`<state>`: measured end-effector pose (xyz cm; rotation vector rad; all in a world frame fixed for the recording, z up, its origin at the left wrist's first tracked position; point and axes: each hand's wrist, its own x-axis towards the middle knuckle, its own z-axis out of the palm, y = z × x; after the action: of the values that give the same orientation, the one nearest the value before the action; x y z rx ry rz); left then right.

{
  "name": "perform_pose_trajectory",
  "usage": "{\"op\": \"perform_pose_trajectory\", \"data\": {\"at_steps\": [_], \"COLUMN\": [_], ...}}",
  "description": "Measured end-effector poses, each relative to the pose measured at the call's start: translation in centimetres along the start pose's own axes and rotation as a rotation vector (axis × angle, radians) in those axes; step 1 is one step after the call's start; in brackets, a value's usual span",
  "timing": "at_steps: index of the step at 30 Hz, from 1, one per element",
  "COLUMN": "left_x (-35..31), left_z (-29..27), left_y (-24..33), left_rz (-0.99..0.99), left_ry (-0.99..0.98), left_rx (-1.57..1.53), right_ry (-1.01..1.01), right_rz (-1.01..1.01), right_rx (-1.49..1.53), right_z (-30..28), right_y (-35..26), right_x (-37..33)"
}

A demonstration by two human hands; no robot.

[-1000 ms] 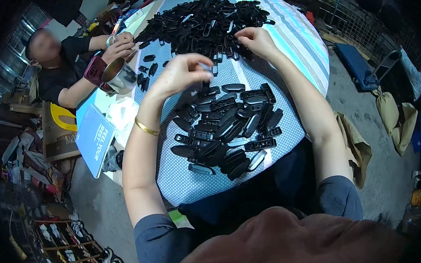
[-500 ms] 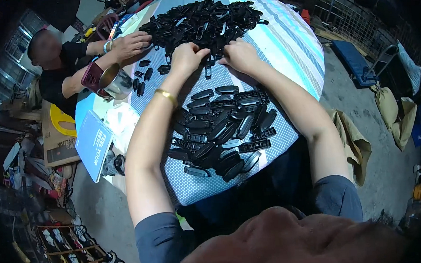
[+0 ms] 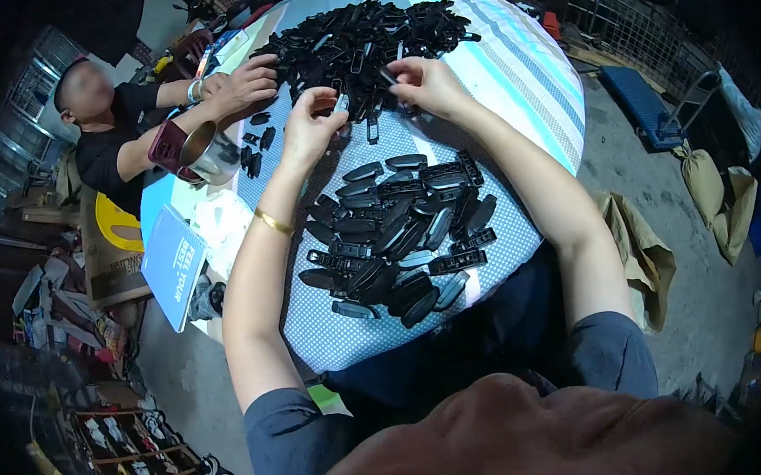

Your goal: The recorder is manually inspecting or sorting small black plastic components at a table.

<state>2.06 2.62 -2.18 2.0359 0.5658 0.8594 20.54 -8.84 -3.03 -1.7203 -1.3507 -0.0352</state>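
A big heap of small black plastic parts [image 3: 359,34] covers the far side of the table. At its near edge my left hand [image 3: 309,130] pinches a small plastic piece [image 3: 342,103] with a shiny grey face between thumb and fingers. To its right, my right hand [image 3: 432,88] grips a small dark plastic piece [image 3: 387,77], mostly hidden by the fingers. Between my hands and just nearer lies a single black frame-like part [image 3: 372,129]. Closer to me, between my forearms, is a looser pile of long, rounded black plastic pieces [image 3: 389,237].
The round table has a striped and dotted cloth [image 3: 528,80]. At the left, a co-worker's hand [image 3: 253,81] rests by the heap. Near it are a metal mug [image 3: 212,154], several loose black parts [image 3: 252,158], a white plastic bag [image 3: 222,217] and a blue notebook [image 3: 173,263].
My hands have lifted out of the heap's near edge and risen slightly, the left drawing back to the left. A small plastic piece now shows in each.
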Motion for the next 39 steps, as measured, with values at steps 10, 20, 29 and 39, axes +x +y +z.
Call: {"op": "perform_pose_trajectory", "data": {"at_steps": [10,20,29,39], "left_x": [-2.5,-2.0,-2.0,-2.0], "left_z": [0.2,-0.2,0.1,-0.2], "left_y": [2.8,1.4,1.7,2.2], "left_rz": [-0.202,-0.093,-0.118,-0.111], "left_ry": [-0.411,-0.361,-0.038,-0.042], "left_rx": [-0.490,-0.298,-0.352,-0.345], "right_ry": [-0.557,-0.347,-0.138,-0.155], "right_rz": [0.196,0.289,0.076,0.033], "right_rx": [0.657,1.103,0.450,0.383], "right_z": [0.0,0.3,1.4,2.2], "right_y": [-3.6,-3.9,-4.3,-4.1], "right_x": [-1.8,-1.8,-2.5,-3.0]}}
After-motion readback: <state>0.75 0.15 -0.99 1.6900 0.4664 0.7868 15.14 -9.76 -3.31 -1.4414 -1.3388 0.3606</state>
